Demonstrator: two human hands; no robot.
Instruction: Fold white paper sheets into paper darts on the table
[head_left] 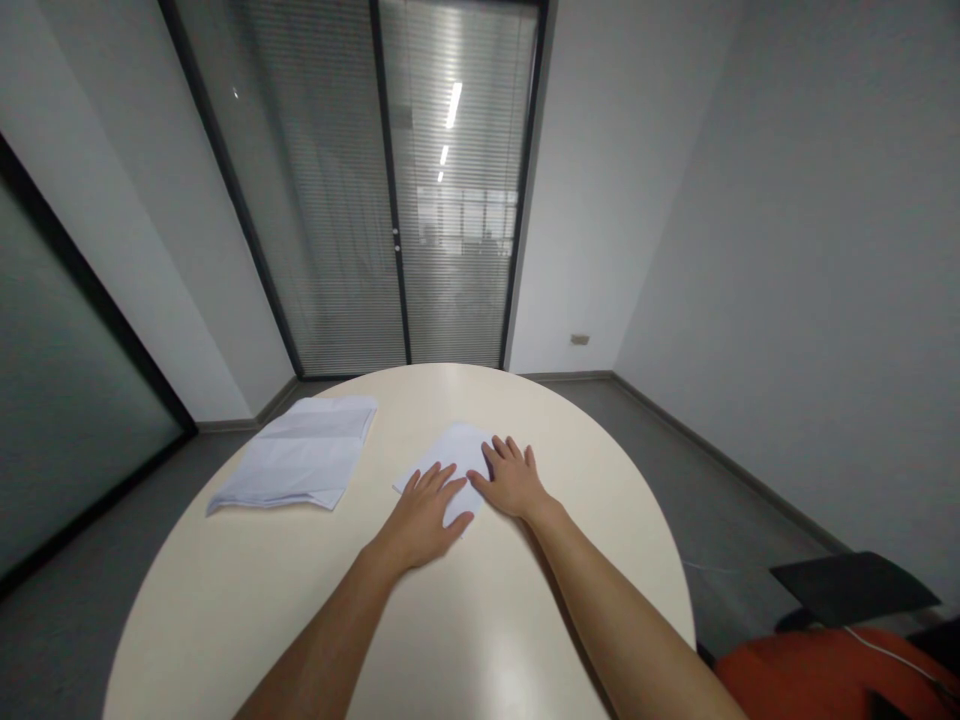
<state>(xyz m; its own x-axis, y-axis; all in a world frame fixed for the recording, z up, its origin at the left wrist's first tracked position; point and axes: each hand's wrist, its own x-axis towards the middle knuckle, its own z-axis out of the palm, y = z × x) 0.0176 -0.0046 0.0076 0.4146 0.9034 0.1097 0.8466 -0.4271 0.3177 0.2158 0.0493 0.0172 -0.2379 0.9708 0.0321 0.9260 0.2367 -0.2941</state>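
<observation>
A small sheet of white paper [459, 445] lies on the round cream table in front of me, partly covered by both hands. My left hand [425, 515] rests on its left and near part, fingers spread and thumb pointing right. On the right edge of the paper is my right hand [512, 477], its fingers apart and its thumb reaching toward the middle of the sheet. Neither hand grips anything. To the left of my left hand lies a larger stack of folded white paper [304, 450], apart from both hands.
The round table [592, 460] has a curved edge all round. An orange chair [810, 670] with a black armrest [855, 587] stands at the lower right, a thin white cable on it. Beyond the table are a glass partition with blinds [457, 290] and pale walls.
</observation>
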